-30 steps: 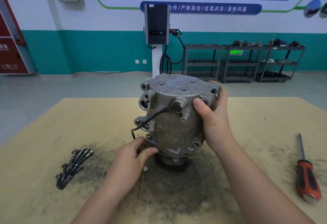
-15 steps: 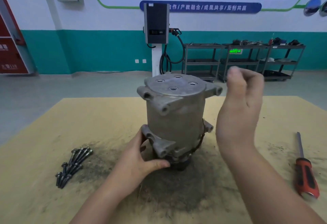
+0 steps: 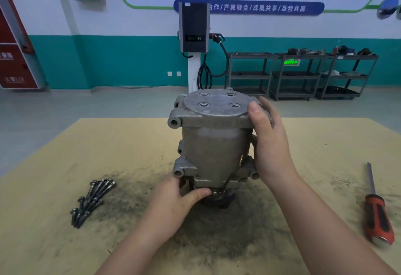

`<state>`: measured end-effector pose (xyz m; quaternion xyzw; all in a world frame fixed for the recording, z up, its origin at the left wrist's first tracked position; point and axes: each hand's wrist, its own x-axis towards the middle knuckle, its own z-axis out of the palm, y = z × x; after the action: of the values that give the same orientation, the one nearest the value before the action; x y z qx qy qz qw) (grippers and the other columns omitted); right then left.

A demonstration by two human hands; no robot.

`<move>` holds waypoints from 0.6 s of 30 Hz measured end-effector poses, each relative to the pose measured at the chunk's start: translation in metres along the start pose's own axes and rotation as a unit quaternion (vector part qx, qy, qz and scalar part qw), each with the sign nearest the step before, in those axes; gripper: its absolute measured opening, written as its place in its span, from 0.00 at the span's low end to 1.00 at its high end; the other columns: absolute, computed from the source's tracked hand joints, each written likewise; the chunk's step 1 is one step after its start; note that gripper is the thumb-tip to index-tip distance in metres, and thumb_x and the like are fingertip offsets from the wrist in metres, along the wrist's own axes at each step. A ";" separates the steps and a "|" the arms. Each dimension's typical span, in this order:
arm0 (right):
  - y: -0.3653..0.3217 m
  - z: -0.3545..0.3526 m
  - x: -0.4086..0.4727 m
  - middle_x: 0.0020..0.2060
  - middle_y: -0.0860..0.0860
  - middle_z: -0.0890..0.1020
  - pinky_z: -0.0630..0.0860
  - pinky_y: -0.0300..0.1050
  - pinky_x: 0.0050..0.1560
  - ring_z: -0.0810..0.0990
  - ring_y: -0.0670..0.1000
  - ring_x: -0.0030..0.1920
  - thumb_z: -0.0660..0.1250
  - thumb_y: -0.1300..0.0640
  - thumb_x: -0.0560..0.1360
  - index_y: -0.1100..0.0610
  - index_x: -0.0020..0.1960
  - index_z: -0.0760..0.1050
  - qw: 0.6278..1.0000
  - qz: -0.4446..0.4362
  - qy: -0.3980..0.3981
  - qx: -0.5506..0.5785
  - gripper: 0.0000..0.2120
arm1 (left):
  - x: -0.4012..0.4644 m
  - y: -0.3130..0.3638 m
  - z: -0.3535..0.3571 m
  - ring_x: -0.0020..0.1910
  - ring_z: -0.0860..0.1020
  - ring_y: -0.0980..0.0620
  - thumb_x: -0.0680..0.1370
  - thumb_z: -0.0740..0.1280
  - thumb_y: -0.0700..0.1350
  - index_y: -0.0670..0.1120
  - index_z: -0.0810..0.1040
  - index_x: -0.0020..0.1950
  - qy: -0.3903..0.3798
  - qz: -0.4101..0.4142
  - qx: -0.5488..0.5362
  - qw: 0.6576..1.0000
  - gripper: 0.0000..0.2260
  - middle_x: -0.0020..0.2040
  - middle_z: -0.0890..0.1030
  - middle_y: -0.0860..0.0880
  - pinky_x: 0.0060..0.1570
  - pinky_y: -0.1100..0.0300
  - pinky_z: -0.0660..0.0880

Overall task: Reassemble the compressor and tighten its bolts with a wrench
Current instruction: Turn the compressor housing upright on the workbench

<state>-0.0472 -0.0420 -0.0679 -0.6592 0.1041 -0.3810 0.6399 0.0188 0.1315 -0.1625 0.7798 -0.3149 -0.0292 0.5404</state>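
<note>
Both my hands are on the compressor (image 3: 213,142), which stands upright on its pulley end in the middle of the frame, on the dark oily patch of the tan table (image 3: 54,161). My left hand (image 3: 173,206) grips the bottom flange, thumb curled under the lower edge beside a thin black wire, so the base cannot skate on the grime. My right hand (image 3: 270,144) wraps the upper right side, thumb pressed on the rim of the round top cover and fingers curled behind where I cannot see them. I judge this two-point hold is for turning or steadying the body so the cover's holes line up with the housing beneath.

Four threaded holes on the top face stand empty, so no bolts are in yet. The bolts (image 3: 92,202) lie bundled at the lower left, well apart from the compressor, heads pointing up and to the right. A red-handled screwdriver (image 3: 377,214) lies at the lower right, close to the frame's edge and well clear of my right forearm. I see no wrench anywhere.

Open table stretches left and right of the compressor, so reaching for the bolts with my left hand looks unobstructed. The table's far edge runs just behind the compressor; tipping it that way would be the risk.
</note>
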 end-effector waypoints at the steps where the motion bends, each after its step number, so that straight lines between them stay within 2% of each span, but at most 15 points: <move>1: 0.000 0.000 0.001 0.67 0.47 0.75 0.72 0.56 0.67 0.75 0.47 0.65 0.68 0.27 0.58 0.49 0.73 0.65 1.000 0.015 -0.015 0.008 0.49 | 0.000 -0.001 0.001 0.55 0.76 0.71 0.73 0.75 0.49 0.66 0.73 0.54 0.001 -0.005 0.000 1.000 0.17 0.53 0.80 0.71 0.52 0.76 0.69; 4: -0.002 0.000 0.002 0.65 0.52 0.77 0.72 0.60 0.66 0.77 0.51 0.64 0.71 0.23 0.53 0.52 0.73 0.67 0.997 0.045 -0.049 0.032 0.56 | -0.001 -0.004 0.001 0.58 0.75 0.70 0.75 0.73 0.48 0.66 0.73 0.57 -0.004 -0.007 -0.010 1.000 0.17 0.55 0.79 0.70 0.57 0.69 0.71; 6: 0.000 0.001 0.001 0.62 0.51 0.80 0.75 0.60 0.63 0.80 0.50 0.60 0.72 0.26 0.55 0.51 0.71 0.69 0.997 0.044 -0.050 0.047 0.51 | 0.000 -0.005 0.002 0.60 0.75 0.68 0.75 0.73 0.47 0.66 0.72 0.57 -0.004 -0.003 -0.020 1.000 0.18 0.56 0.79 0.70 0.59 0.67 0.70; 9: 0.005 0.002 0.000 0.56 0.47 0.83 0.79 0.55 0.56 0.82 0.44 0.54 0.70 0.34 0.60 0.50 0.67 0.71 0.997 0.024 -0.042 0.059 0.39 | 0.001 -0.006 -0.001 0.61 0.75 0.67 0.75 0.73 0.49 0.68 0.73 0.55 -0.021 -0.009 -0.037 0.999 0.16 0.55 0.79 0.72 0.60 0.64 0.71; 11: 0.007 0.003 0.000 0.56 0.47 0.83 0.79 0.52 0.52 0.82 0.43 0.53 0.69 0.35 0.61 0.51 0.67 0.71 0.997 0.019 -0.040 0.063 0.39 | 0.001 -0.006 -0.007 0.60 0.76 0.67 0.72 0.74 0.53 0.65 0.75 0.56 -0.038 -0.016 -0.074 0.996 0.16 0.55 0.79 0.71 0.57 0.70 0.71; 12: 0.007 0.003 0.000 0.56 0.47 0.82 0.79 0.52 0.52 0.82 0.44 0.54 0.69 0.35 0.60 0.51 0.68 0.71 0.997 0.018 -0.040 0.064 0.39 | 0.001 -0.004 -0.009 0.59 0.77 0.68 0.69 0.74 0.59 0.62 0.76 0.57 -0.038 -0.016 -0.093 0.995 0.18 0.55 0.80 0.71 0.54 0.74 0.71; 13: 0.007 0.002 0.001 0.57 0.48 0.82 0.79 0.54 0.54 0.82 0.44 0.55 0.69 0.35 0.60 0.51 0.68 0.70 0.997 0.020 -0.041 0.062 0.40 | 0.001 0.000 -0.011 0.59 0.77 0.67 0.65 0.73 0.66 0.59 0.76 0.59 -0.031 -0.013 -0.115 0.993 0.26 0.55 0.81 0.68 0.54 0.75 0.70; 14: 0.006 0.002 0.001 0.58 0.48 0.82 0.79 0.56 0.57 0.81 0.45 0.56 0.69 0.34 0.60 0.51 0.69 0.70 0.997 0.024 -0.040 0.060 0.41 | 0.003 0.001 -0.010 0.61 0.77 0.65 0.64 0.70 0.73 0.56 0.76 0.63 -0.027 -0.016 -0.155 0.987 0.34 0.58 0.81 0.65 0.58 0.72 0.70; 15: 0.006 0.002 0.002 0.59 0.49 0.81 0.78 0.59 0.59 0.81 0.46 0.57 0.69 0.34 0.60 0.51 0.70 0.69 0.997 0.029 -0.040 0.060 0.42 | 0.004 0.002 -0.008 0.64 0.77 0.60 0.65 0.66 0.76 0.53 0.74 0.67 -0.031 -0.032 -0.213 0.976 0.38 0.61 0.81 0.59 0.63 0.66 0.71; 16: 0.006 0.002 0.002 0.59 0.50 0.81 0.77 0.61 0.60 0.81 0.48 0.58 0.69 0.35 0.60 0.51 0.70 0.69 0.997 0.031 -0.041 0.064 0.41 | 0.006 0.002 -0.005 0.66 0.76 0.56 0.68 0.63 0.74 0.52 0.73 0.68 -0.037 -0.049 -0.270 0.961 0.37 0.64 0.80 0.55 0.65 0.62 0.72; 18: 0.007 0.003 0.003 0.58 0.51 0.82 0.76 0.62 0.61 0.81 0.50 0.58 0.69 0.37 0.62 0.52 0.68 0.71 0.995 0.021 -0.044 0.084 0.38 | 0.008 0.005 0.001 0.66 0.76 0.54 0.75 0.60 0.61 0.49 0.73 0.69 -0.041 -0.061 -0.342 0.937 0.26 0.65 0.80 0.51 0.61 0.64 0.74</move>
<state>-0.0403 -0.0431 -0.0733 -0.6166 0.0573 -0.3451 0.7053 0.0229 0.1252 -0.1560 0.5637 -0.2594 -0.2006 0.7581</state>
